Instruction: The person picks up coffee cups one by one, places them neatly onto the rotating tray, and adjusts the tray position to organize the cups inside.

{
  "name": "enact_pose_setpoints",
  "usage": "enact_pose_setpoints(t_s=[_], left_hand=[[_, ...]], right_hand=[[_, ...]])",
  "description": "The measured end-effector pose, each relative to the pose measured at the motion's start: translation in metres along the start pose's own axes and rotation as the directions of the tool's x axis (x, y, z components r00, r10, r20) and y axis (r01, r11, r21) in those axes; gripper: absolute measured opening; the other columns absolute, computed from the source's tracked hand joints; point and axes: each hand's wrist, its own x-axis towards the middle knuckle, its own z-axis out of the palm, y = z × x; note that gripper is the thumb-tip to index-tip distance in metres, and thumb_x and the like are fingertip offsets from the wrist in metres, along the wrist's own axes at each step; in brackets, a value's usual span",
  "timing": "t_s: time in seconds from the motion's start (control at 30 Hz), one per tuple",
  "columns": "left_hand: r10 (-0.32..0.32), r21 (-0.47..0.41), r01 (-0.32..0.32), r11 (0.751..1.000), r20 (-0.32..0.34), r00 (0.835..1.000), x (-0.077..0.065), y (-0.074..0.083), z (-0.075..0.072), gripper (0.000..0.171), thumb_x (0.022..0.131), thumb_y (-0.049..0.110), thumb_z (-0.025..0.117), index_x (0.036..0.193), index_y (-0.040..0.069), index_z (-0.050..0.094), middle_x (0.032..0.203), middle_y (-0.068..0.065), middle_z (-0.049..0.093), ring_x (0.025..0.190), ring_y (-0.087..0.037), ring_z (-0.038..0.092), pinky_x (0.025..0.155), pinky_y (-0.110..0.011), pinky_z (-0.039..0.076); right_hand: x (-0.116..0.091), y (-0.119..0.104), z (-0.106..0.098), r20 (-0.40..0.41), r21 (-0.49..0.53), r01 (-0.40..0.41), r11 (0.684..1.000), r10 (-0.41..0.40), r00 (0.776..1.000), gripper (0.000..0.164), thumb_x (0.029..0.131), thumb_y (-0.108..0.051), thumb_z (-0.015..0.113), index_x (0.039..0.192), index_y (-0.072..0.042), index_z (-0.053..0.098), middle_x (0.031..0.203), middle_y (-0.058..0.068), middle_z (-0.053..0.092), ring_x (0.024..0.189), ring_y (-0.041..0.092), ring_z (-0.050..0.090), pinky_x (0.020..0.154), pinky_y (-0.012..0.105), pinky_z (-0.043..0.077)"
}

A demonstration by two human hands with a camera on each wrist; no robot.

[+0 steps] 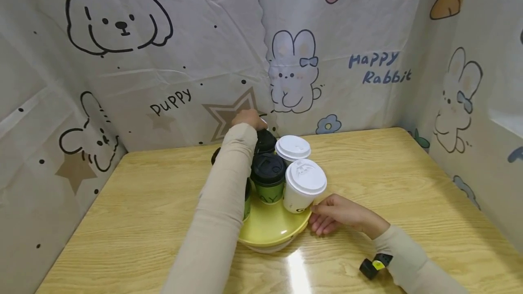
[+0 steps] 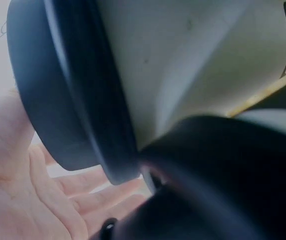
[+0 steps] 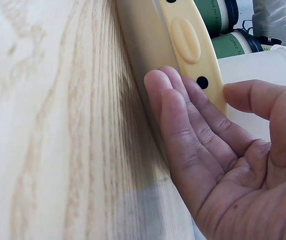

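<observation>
My left hand (image 1: 248, 119) reaches over to the far side of the cups, beside a black-lidded paper cup (image 1: 265, 142). In the left wrist view, a dark cup lid (image 2: 73, 95) covers part of the left hand (image 2: 48, 190); its fingers pass behind the lid, and whether they grip anything is hidden. My right hand (image 1: 333, 214) holds the near-right rim of a round yellow tray (image 1: 271, 230). In the right wrist view, the right thumb rests at the tray rim (image 3: 202, 55) while the other fingers curl against its side.
Two white-lidded cups (image 1: 305, 176) stand on the tray's right part. A green cup with black lid (image 1: 268, 178) sits mid-tray, and others are partly behind the left sleeve (image 1: 216, 221). Printed cloth (image 1: 229, 21) surrounds the wooden table (image 1: 135, 212).
</observation>
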Motion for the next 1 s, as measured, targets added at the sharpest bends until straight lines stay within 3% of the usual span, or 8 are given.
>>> enact_pose_setpoints(t_s=[0.43,0.87,1.0], left_hand=[[-0.033,-0.035,0.032,0.999,-0.029,0.999,0.0035,0.0033,0.0014,0.063,0.085,0.043,0.069,0.135,0.009,0.052,0.135,-0.016,0.054,0.117,-0.035,0.055,0.094,-0.045,0.048],[0.011,-0.039,-0.014,0.999,-0.071,0.997,0.0027,0.0014,-0.0016,0.056,0.083,0.037,0.071,0.128,0.006,0.058,0.128,-0.017,0.058,0.114,-0.035,0.055,0.092,-0.043,0.049],[0.061,-0.017,-0.063,0.998,-0.106,0.992,-0.0011,0.0015,-0.0060,0.051,0.083,0.034,0.069,0.123,0.003,0.060,0.124,-0.017,0.059,0.111,-0.034,0.057,0.089,-0.043,0.051]], right_hand=[[-0.0001,0.0005,-0.0004,-0.009,0.006,-0.010,1.000,0.010,1.000,0.038,0.100,-0.021,0.048,0.098,0.014,0.064,0.082,0.011,0.071,0.070,0.015,0.069,0.063,0.026,0.057],[-0.0005,-0.0014,-0.0010,-0.013,-0.001,0.002,1.000,-0.002,1.000,0.040,0.100,-0.021,0.048,0.099,0.015,0.063,0.082,0.013,0.071,0.069,0.015,0.069,0.063,0.026,0.057],[-0.0004,-0.0001,-0.0015,-0.012,-0.001,0.002,1.000,-0.002,1.000,0.039,0.100,-0.021,0.048,0.099,0.015,0.063,0.082,0.014,0.071,0.069,0.015,0.069,0.063,0.026,0.057]])
